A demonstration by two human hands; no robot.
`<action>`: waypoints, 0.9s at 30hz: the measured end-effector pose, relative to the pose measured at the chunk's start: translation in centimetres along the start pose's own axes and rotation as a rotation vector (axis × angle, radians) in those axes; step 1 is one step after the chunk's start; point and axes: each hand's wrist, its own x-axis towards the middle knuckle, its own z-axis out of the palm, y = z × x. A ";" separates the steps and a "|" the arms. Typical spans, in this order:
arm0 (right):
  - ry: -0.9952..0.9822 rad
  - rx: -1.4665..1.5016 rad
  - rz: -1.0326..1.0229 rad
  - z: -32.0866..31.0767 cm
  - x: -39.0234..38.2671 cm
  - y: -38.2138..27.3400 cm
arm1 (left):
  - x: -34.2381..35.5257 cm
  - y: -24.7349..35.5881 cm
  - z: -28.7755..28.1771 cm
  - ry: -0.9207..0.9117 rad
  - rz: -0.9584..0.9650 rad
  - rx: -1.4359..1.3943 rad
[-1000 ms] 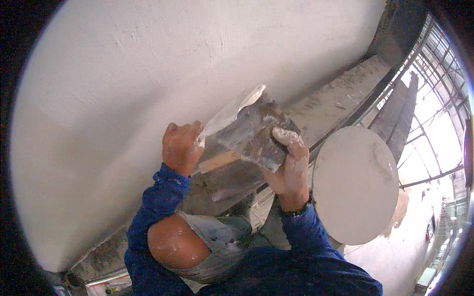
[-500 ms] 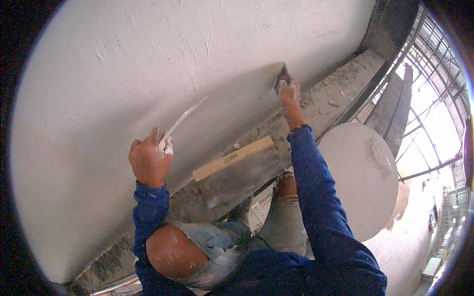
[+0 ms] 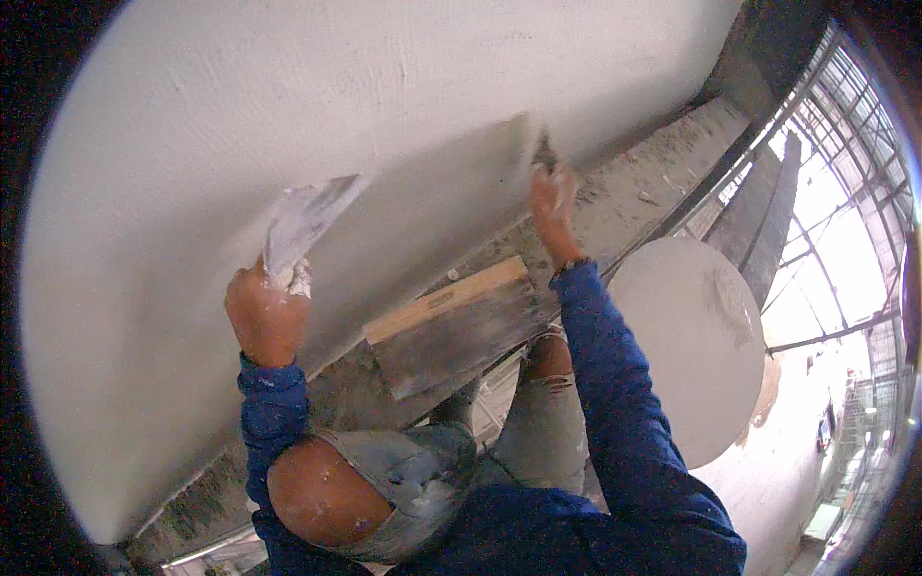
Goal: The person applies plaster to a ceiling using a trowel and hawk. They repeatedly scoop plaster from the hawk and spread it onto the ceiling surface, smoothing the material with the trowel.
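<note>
1. The person's left hand was closed around the near end of a thin, flat, grey metal blade smeared with white paste. The fingers were curled tight, with white paste on some of them; the handle, if there was one, was hidden.
2. That blade slanted up and to the right in front of the broad, off-white, coated wall. It was probably held by one end to leave its face free; whether it touched the wall could not be told.
3. The person's right hand, at the end of an outstretched arm, was closed on a small, dark-edged scraper. The fingers covered much of the tool and were slightly blurred, so their exact placing could not be made out.
4. The scraper's far end appeared to meet the wall low down, just above the rough grey concrete ledge. The arm was presumably stretched to reach that low strip.
5. A wide, dark grey metal plate with a pale wooden strip along one edge lay untouched between the hands and the knees, seemingly set there to be within reach.
6. A round, flat, pale grey disc stood to the right, beside the blue right sleeve, with neither hand on it.
</note>
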 end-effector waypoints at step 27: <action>-0.207 -0.399 -0.436 1.6 -1.9 -0.8 | 0.4 0.3 -1.1 0.001 0.010 -0.448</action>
